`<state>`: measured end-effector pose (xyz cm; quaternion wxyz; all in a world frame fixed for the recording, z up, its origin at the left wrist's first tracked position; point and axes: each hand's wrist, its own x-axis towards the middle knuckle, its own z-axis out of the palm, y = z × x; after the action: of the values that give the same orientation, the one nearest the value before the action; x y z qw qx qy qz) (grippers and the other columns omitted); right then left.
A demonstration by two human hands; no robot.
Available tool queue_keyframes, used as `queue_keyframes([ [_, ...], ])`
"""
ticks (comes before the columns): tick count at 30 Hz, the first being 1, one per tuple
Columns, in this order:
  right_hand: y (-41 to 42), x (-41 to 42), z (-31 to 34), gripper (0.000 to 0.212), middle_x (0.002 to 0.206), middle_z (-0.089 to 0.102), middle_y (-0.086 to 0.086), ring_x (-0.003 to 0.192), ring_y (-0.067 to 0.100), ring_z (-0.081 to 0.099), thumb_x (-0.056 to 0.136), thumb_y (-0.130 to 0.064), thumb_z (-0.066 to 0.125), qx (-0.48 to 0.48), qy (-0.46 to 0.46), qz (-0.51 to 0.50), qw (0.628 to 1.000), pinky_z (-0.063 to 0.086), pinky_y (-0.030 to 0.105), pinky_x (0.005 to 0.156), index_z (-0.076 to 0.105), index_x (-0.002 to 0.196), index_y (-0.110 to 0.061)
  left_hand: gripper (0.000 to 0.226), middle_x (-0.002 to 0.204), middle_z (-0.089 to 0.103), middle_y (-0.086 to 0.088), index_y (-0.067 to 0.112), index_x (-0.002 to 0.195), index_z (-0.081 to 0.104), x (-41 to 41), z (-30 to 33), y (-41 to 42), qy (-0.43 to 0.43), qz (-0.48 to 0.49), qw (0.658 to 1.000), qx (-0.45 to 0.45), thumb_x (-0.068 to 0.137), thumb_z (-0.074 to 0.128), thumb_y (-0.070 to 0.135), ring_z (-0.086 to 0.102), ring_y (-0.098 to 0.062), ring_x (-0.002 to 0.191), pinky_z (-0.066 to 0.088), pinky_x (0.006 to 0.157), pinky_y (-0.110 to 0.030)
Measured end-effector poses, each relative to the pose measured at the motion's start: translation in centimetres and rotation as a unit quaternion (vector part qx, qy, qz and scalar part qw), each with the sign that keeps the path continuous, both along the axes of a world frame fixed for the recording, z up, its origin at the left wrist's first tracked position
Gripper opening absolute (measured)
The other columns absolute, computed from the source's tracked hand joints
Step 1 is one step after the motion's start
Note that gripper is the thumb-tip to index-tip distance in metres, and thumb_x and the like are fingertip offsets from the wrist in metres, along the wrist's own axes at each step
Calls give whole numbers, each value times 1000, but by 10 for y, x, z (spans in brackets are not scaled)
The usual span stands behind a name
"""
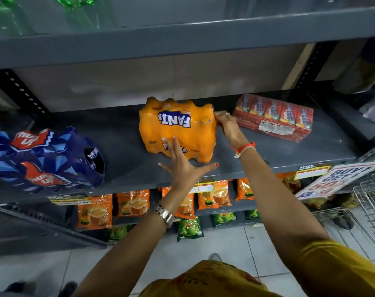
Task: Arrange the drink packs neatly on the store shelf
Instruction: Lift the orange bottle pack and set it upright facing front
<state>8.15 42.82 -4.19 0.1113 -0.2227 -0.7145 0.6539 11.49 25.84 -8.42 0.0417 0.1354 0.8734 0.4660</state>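
Observation:
An orange Fanta pack (pixel 178 127) lies in the middle of the grey shelf (pixel 122 133). My left hand (pixel 183 166) is spread flat against the pack's near side, fingers apart. My right hand (pixel 227 125) presses on the pack's right side, fingers curled at its far corner. A blue Thums Up pack (pixel 45 159) lies at the left of the same shelf, slightly askew. A red pack of juice cartons (pixel 274 116) lies at the right, angled, just beyond my right hand.
Orange tea pouches (pixel 133 202) and green pouches (pixel 189 229) fill the lower shelves. Green bottles (pixel 8 16) stand on the shelf above. A promo sign (pixel 336 181) and a wire basket (pixel 371 202) sit at the right. Tiled floor lies below.

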Motion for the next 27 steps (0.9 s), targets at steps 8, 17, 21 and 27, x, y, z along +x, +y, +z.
queue_keyframes([
  [8, -54, 34, -13, 13, 79, 61, 4, 81, 27, 58, 74, -27, 47, -29, 47, -18, 998, 50, 42, 76, 55, 66, -22, 89, 117, 56, 3, 24, 140, 32, -91, 43, -51, -179, -114, 977, 6, 65, 80, 16, 53, -20, 111, 44, 93, -33],
  [17, -58, 14, -1, 16, 87, 65, 9, 82, 23, 64, 85, -21, 48, -32, 96, -61, 993, 54, 41, 84, 62, 79, -20, 36, 107, 61, -14, 6, 116, 55, -96, 27, -71, -46, 250, 939, 232, 82, 49, -4, 57, -24, 97, 49, 86, -38],
  [21, -29, -20, 19, 53, 145, 33, 17, 130, 27, 38, 91, -38, 47, 58, 20, -97, 993, 30, 38, 112, 45, 133, -6, 13, 89, 56, 3, 12, 102, 50, -40, 18, -46, -77, 206, 926, 306, 92, 51, 21, 55, -9, 78, 46, 69, -27],
  [27, -19, -40, 25, 67, 149, 40, 12, 134, 28, 42, 96, -56, 28, 14, -40, 32, 999, 32, 38, 108, 31, 146, -12, 70, 125, 53, -1, 26, 119, 41, -45, 16, -42, -132, 145, 953, 231, 69, 55, 72, 60, -17, 105, 54, 88, -40],
])
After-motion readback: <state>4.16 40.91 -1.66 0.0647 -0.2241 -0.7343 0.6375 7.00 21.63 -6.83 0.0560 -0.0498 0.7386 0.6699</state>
